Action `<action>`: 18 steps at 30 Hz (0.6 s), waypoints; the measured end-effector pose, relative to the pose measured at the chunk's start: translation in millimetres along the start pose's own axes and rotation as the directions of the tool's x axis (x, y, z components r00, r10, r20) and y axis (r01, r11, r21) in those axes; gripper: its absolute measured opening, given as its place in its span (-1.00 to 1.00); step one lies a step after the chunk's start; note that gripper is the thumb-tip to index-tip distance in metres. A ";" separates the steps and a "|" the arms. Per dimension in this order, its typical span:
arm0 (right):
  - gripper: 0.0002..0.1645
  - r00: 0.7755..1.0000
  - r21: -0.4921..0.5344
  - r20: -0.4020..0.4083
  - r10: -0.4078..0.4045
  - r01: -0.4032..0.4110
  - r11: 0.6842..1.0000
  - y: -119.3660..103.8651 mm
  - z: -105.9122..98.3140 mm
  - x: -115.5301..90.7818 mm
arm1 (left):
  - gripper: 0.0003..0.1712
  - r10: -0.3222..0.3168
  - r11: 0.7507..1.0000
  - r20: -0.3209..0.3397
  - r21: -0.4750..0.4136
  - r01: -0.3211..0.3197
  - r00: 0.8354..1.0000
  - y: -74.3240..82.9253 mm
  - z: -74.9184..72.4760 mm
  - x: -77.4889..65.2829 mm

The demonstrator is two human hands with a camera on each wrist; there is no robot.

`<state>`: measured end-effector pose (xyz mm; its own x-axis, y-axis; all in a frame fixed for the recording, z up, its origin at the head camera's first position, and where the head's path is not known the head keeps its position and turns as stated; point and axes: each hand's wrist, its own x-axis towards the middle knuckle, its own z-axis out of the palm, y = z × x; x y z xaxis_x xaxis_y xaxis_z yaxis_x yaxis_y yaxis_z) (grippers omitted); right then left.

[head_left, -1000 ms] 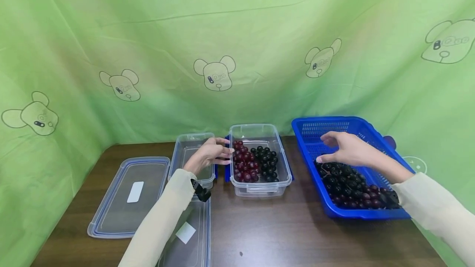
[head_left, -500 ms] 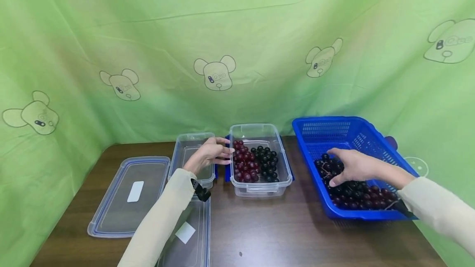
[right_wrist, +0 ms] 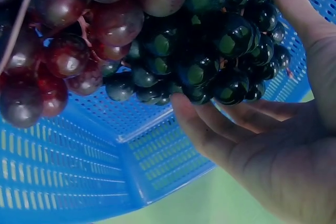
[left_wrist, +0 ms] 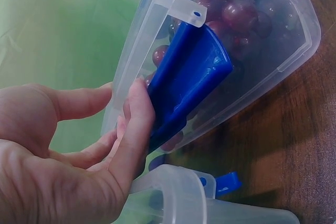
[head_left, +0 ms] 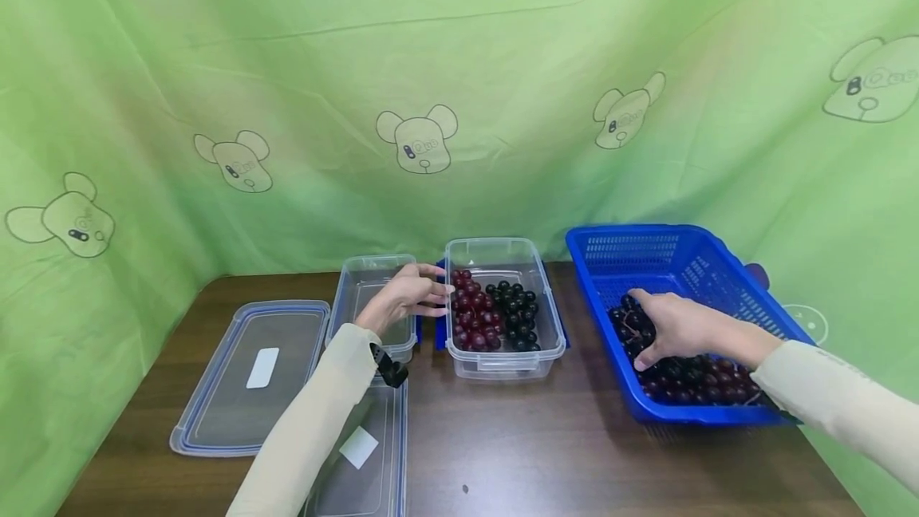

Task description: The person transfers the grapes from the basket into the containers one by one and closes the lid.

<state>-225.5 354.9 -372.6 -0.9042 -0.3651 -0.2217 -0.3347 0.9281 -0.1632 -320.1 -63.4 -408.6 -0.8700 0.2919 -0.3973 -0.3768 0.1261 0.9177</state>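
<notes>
My right hand (head_left: 678, 329) is down in the blue basket (head_left: 610, 235), gripping a bunch of black grapes (head_left: 632, 321). In the right wrist view the thumb lies on one side of these black grapes (right_wrist: 202, 69) and the fingers on the other. Red grapes (head_left: 718, 381) lie beside them in the basket. My left hand (head_left: 409, 294) touches the left side of a clear plastic container (head_left: 502, 367) with extended fingers, close to its blue side flap (left_wrist: 184, 77). Inside that container are a bunch of red grapes (head_left: 475, 317) and a bunch of black grapes (head_left: 517, 313).
A second clear container (head_left: 369, 270) stands to the left, partly behind my left hand. Two clear lids lie on the wooden table (head_left: 538, 453): one lid (head_left: 230, 413) at the left, another lid (head_left: 376, 485) under my left forearm. A green cloth (head_left: 502, 142) hangs behind.
My right hand has lowered into the basket and its fingers have closed around the black grapes. The left hand has stayed at the container.
</notes>
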 end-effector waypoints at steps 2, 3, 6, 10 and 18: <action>0.57 1.000 -0.043 -0.003 -0.002 0.002 0.999 -1.3 1.7 1.5 | -0.37 0.001 1.000 0.000 0.003 -0.001 1.000 -0.5 -0.3 0.5; 0.59 1.000 -0.070 -0.007 -0.008 0.007 0.998 -2.0 2.7 2.2 | -0.37 0.001 1.000 0.000 0.005 -0.001 1.000 -0.6 -0.4 0.6; 0.64 0.999 -0.149 -0.022 -0.026 0.022 0.989 -2.9 5.4 3.8 | -0.38 -0.001 1.000 -0.003 0.004 0.001 1.000 -0.4 0.1 1.3; 0.65 0.998 -0.222 -0.048 -0.031 0.020 0.975 -4.1 8.3 5.5 | -0.37 0.000 1.000 -0.002 -0.001 0.000 1.000 0.0 0.5 1.5; 0.50 0.996 -0.305 -0.075 -0.053 0.028 0.952 -8.8 11.9 6.7 | -0.36 -0.002 1.000 -0.002 -0.004 0.002 1.000 -0.1 -0.1 0.8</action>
<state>-225.5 343.4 -384.0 -0.9023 -0.4076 -0.1401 -0.4250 0.8955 0.1318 -320.7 -63.3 -409.0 -0.8699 0.2900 -0.3990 -0.3795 0.1232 0.9170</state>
